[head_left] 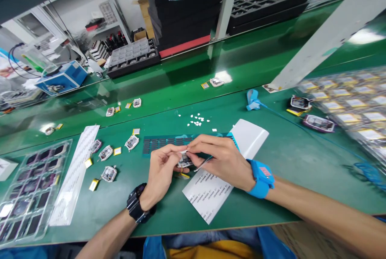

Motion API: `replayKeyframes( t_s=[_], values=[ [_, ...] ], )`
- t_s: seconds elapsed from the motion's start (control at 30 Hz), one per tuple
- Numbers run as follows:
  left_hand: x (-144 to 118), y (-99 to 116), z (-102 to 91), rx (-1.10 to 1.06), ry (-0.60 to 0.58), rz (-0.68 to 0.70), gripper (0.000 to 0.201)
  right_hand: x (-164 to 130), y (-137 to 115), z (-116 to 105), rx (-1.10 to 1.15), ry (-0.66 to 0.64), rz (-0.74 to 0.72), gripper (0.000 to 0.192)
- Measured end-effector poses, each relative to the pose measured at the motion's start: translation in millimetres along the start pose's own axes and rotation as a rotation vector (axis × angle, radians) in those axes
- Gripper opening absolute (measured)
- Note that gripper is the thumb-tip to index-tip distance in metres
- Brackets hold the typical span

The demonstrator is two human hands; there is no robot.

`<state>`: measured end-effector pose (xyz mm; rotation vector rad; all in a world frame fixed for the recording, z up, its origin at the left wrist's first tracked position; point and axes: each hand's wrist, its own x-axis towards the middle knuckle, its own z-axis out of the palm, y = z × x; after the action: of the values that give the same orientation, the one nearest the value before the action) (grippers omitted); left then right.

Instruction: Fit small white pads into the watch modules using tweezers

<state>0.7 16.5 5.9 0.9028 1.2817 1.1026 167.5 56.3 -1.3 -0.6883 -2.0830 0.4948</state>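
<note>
Near the front middle of the bench, my left hand (163, 168) pinches a small device housing (184, 160) with a circuit board showing in it, like a smartwatch body. My right hand (222, 158) has its thumb and index finger closed at the housing's top edge, and slim metal tweezers (202, 164) lie in its grip. A small yellow-edged battery (183, 176) hangs on wires below the housing. Fingers hide part of the housing, and what the right fingertips press is unclear. Just behind the hands lies a teal sheet of black die-cut pads (153, 145).
White printed backing paper (208, 200) lies under my right hand. Several small white pieces (197, 121) are scattered behind. Housings with batteries (109, 173) sit left, beside a clear tray of screens (30, 186). A battery tray (352, 102) and blue cord (316, 132) are right.
</note>
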Motion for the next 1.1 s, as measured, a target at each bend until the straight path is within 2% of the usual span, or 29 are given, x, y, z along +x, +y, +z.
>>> replayKeyframes(
  t_s=[0.13,0.2,0.27,0.37,0.43,0.5,0.53,0.57,0.6,0.63,0.7,0.8,0.87,0.93,1.03,1.1],
  values=[
    [-2.7,3.4,3.5,0.049,-0.015,0.013,0.022,-1.5,2.3,2.7,-0.076,0.013,-0.095,0.018],
    [-2.2,4.2,3.9,0.087,-0.042,0.039,0.028,1.1,2.4,0.8,-0.052,0.012,-0.063,0.016],
    [-1.1,4.4,2.3,0.199,-0.035,0.113,0.034,5.0,3.4,-5.8,0.024,0.024,0.065,0.024],
    [0.3,5.6,-3.6,0.510,0.071,0.322,0.026,6.3,10.8,-23.4,0.206,-0.019,0.336,0.058],
    [1.2,7.8,-8.7,0.699,0.163,0.456,0.018,-0.7,18.9,-35.7,0.338,-0.161,0.453,0.076],
    [2.5,10.7,-13.5,0.791,0.265,0.529,0.014,-13.6,25.2,-43.1,0.488,-0.328,0.595,0.082],
    [3.3,12.2,-15.2,0.786,0.306,0.527,0.014,-20.9,26.3,-43.8,0.560,-0.357,0.679,0.082],
    [4.0,13.7,-16.3,0.734,0.321,0.499,0.016,-27.8,25.5,-42.2,0.609,-0.344,0.759,0.080],
    [4.7,14.9,-16.5,0.635,0.302,0.447,0.019,-33.8,22.7,-38.4,0.635,-0.212,0.834,0.075],
    [5.1,16.0,-15.9,0.502,0.253,0.377,0.023,-38.4,18.1,-32.7,0.652,-0.015,0.907,0.068],
    [5.4,16.9,-12.5,0.217,0.111,0.212,0.031,-42.9,5.9,-17.5,0.755,0.216,0.981,0.060],
    [3.7,14.8,-4.7,-0.034,-0.009,0.008,0.036,-40.9,-10.8,3.9,0.748,0.325,0.974,0.048],
    [1.8,11.1,-0.3,-0.108,-0.013,-0.067,0.035,-37.7,-15.1,10.5,0.651,0.266,0.935,0.040],
    [0.3,6.1,2.3,-0.157,0.009,-0.120,0.033,-35.7,-13.3,9.3,0.576,0.133,0.881,0.033],
    [-0.1,-2.7,3.1,-0.177,0.042,-0.204,0.030,-35.2,-3.3,-1.7,0.499,-0.039,0.801,0.027],
    [0.6,-8.0,3.3,-0.150,0.064,-0.218,0.031,-34.6,4.8,-10.2,0.463,-0.077,0.795,0.024]
  ],
)
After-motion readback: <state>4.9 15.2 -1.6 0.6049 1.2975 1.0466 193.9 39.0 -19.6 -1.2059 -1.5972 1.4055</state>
